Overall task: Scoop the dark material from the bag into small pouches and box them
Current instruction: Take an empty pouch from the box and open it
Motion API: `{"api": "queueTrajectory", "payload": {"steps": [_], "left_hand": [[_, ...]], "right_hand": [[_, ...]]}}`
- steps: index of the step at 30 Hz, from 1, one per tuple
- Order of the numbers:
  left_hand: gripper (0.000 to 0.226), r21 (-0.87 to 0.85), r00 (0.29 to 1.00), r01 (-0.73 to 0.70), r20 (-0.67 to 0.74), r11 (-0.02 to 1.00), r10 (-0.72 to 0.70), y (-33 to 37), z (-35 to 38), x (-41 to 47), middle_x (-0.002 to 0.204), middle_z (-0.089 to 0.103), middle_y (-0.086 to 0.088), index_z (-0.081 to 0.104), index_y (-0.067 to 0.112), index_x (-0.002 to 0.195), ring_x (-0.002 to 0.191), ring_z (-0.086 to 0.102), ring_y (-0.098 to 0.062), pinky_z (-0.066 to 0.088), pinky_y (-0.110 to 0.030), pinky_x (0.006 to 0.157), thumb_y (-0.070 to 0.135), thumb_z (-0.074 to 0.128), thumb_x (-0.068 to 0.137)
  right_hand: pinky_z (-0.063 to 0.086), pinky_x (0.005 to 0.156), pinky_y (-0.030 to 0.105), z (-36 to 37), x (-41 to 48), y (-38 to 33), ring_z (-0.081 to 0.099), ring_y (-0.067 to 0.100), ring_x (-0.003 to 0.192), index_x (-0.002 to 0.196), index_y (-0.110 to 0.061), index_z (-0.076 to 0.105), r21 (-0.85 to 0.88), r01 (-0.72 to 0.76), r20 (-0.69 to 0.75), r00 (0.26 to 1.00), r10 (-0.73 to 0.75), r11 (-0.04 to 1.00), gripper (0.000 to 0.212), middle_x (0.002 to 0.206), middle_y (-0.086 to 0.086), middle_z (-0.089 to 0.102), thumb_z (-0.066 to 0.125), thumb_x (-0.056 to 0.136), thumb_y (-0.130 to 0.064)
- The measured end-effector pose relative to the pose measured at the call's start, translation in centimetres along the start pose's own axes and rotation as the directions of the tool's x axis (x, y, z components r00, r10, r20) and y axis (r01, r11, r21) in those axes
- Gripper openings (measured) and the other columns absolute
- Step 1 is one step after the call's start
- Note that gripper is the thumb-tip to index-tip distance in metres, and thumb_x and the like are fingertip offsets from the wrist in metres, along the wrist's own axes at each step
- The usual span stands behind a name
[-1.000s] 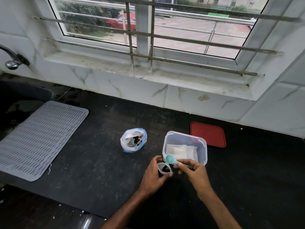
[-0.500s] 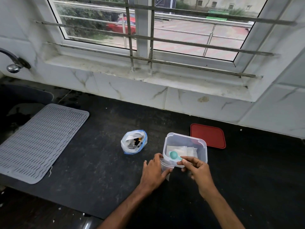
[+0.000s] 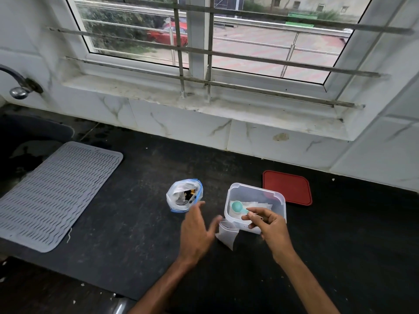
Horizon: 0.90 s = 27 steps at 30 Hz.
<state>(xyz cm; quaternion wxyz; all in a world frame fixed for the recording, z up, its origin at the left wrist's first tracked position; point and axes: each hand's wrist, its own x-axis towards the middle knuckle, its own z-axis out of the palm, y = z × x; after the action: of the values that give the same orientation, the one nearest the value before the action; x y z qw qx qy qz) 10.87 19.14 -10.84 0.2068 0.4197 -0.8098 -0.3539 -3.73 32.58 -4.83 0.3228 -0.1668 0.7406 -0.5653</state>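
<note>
A black counter (image 3: 113,257) carries a grey ridged mat (image 3: 52,196) at the left. Toward the right, a red lid (image 3: 288,186) lies flat just behind a clear plastic box (image 3: 278,200) holding white pouches. Left of the box sits an open bag (image 3: 183,196) with dark material inside. The left hand (image 3: 196,230) hovers with fingers spread, between the bag and a small pouch (image 3: 226,234) that leans against the box front. The right hand (image 3: 269,225) pinches a teal scoop (image 3: 238,207) by its handle, bowl over the box.
</note>
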Motion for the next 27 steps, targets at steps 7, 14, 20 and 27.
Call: {"api": "queueTrajectory", "payload": {"steps": [7, 14, 20, 27], "left_hand": [[0.077, -0.142, 0.836, 0.387, -0.364, 0.911, -0.412, -4.4, -3.4, 5.3, 0.138, 0.048, -0.018, 0.044, 0.004, 0.133, 0.127, 0.044, -0.033, 0.043, -0.046, 0.101, 0.042, 0.079, 0.076], [0.049, -0.169, 0.845, 0.453, -0.230, 0.875, -0.482, -6.4, -2.0, 8.5, 0.142, 0.045, -0.015, 0.065, 0.005, 0.110, 0.129, 0.043, -0.033, 0.039, -0.039, 0.103, 0.039, 0.080, 0.077], [0.007, -0.212, 0.851, 0.491, -0.092, 0.845, -0.517, -6.7, -3.2, 10.8, 0.092, 0.069, -0.016, 0.057, 0.010, 0.080, 0.089, 0.064, -0.036, 0.042, -0.034, 0.068, 0.015, 0.062, 0.083], [0.022, -0.318, 0.825, 0.540, 0.016, 0.780, -0.565, -7.7, -3.4, 13.4, 0.100, 0.068, -0.011, 0.056, 0.009, 0.101, 0.087, 0.062, -0.027, 0.046, -0.032, 0.072, 0.013, 0.065, 0.082]], "right_hand": [[0.057, 0.075, 0.021, 7.6, 4.4, -1.5, 0.070, 0.003, 0.083, 0.103, -0.023, 0.076, -0.429, 0.305, 0.201, 0.950, -0.239, 0.850, 0.015, 0.093, -0.012, 0.076, 0.071, 0.089, -0.025], [0.054, 0.079, 0.039, 15.0, 9.5, -2.0, 0.069, 0.031, 0.092, 0.109, -0.021, 0.070, -0.864, 0.402, 0.331, 0.907, -0.262, 0.301, 0.025, 0.104, 0.009, 0.072, 0.051, 0.094, -0.026], [0.056, 0.076, 0.039, 16.6, 12.5, -1.9, 0.071, 0.030, 0.088, 0.106, -0.016, 0.070, -0.912, 0.381, 0.340, 0.909, -0.241, 0.152, 0.024, 0.098, 0.008, 0.071, 0.049, 0.093, -0.015], [0.061, 0.073, 0.041, 18.6, 13.7, -1.7, 0.071, 0.024, 0.076, 0.096, -0.014, 0.074, -0.889, 0.310, 0.254, 0.946, -0.199, 0.337, 0.021, 0.088, 0.006, 0.074, 0.054, 0.093, -0.019]]}}
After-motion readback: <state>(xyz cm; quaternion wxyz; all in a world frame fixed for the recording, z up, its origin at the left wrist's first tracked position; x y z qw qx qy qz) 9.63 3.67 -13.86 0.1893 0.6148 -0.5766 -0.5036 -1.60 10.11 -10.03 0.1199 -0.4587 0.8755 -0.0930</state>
